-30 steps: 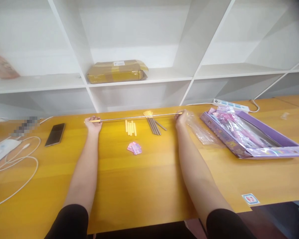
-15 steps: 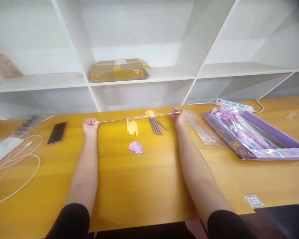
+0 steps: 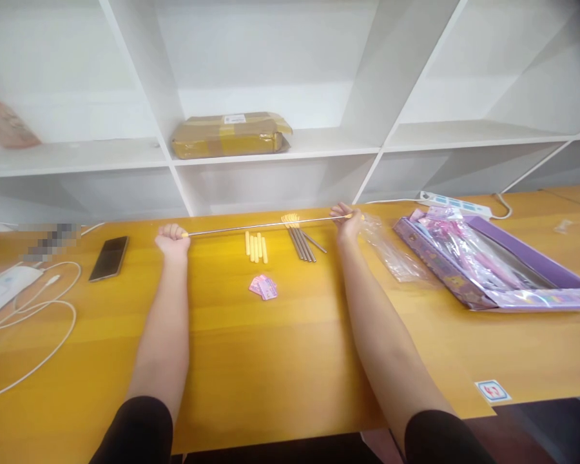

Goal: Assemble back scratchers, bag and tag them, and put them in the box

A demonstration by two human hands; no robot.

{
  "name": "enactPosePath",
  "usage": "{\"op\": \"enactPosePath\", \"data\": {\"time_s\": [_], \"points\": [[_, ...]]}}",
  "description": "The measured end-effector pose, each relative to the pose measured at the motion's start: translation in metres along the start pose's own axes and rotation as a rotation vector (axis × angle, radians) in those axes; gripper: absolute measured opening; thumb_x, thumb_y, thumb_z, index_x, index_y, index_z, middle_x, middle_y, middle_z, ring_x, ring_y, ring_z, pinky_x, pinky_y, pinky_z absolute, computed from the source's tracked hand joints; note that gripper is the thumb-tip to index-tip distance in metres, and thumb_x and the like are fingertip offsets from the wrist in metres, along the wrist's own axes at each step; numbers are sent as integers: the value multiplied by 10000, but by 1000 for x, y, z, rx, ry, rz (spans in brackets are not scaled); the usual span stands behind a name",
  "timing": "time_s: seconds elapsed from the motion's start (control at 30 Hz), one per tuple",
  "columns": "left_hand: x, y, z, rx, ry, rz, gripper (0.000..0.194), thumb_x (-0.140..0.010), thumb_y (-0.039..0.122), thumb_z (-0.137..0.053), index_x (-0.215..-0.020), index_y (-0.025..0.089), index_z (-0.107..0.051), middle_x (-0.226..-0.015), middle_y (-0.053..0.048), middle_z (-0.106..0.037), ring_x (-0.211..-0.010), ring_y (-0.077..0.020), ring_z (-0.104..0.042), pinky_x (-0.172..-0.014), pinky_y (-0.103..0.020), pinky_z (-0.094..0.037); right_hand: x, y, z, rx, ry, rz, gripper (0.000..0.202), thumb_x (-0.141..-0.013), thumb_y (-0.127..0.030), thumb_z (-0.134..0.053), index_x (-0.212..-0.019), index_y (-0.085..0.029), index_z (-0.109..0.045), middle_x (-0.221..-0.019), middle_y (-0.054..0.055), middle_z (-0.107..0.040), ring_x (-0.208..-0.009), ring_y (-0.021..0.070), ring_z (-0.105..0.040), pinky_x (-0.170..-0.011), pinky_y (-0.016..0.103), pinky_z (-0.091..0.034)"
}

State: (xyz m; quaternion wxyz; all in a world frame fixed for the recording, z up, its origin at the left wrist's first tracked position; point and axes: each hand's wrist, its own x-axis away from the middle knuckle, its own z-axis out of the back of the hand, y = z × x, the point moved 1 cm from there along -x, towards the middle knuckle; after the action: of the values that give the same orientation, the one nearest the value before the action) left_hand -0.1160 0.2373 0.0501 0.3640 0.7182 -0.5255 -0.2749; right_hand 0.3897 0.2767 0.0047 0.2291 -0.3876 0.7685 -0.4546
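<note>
A thin metal telescopic rod (image 3: 265, 225) with yellow ends stretches nearly level above the far part of the table. My left hand (image 3: 172, 238) is closed in a fist around its left end. At the other end, my right hand (image 3: 347, 222) grips the yellow tip, some of its fingers stretched out to the left. Between my hands lie several short yellow sticks (image 3: 256, 247). Beside them, to the right, is a bundle of grey metal rods with yellow tips (image 3: 303, 240), passing partly behind the held rod. Small pink cards (image 3: 263, 287) lie overlapped nearer to me.
Clear plastic wrap (image 3: 391, 254) and a purple box (image 3: 483, 270) with pink packets are at right. A power strip (image 3: 457, 204) sits behind. To the left are a phone (image 3: 109, 259) and white cables (image 3: 72, 322). A taped carton (image 3: 229, 138) rests on the shelf.
My left hand has shifted slightly left and up with its end of the rod. My right hand has moved a little up and left, its fingers more spread.
</note>
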Motion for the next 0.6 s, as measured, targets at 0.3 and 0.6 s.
{"op": "enactPosePath", "data": {"time_s": [0.3, 0.6], "points": [[17, -92, -144, 286, 11, -130, 470, -1122, 74, -277, -686, 234, -201, -567, 37, -165, -470, -146, -173, -504, -354, -220, 154, 54, -170, -170, -250, 107, 589, -1117, -520, -222, -1066, -223, -728, -980, 47, -799, -897, 171, -765, -859, 329, -608], [25, -68, -133, 435, 19, -155, 446, -1102, 53, -284, -708, 239, -187, -573, 59, -106, -452, -136, -118, -485, -337, -142, 188, 59, -179, -153, -369, 72, 621, -1131, -657, -298, -1065, -211, -726, -765, 32, -760, -722, 164, -739, -653, 262, -522]]}}
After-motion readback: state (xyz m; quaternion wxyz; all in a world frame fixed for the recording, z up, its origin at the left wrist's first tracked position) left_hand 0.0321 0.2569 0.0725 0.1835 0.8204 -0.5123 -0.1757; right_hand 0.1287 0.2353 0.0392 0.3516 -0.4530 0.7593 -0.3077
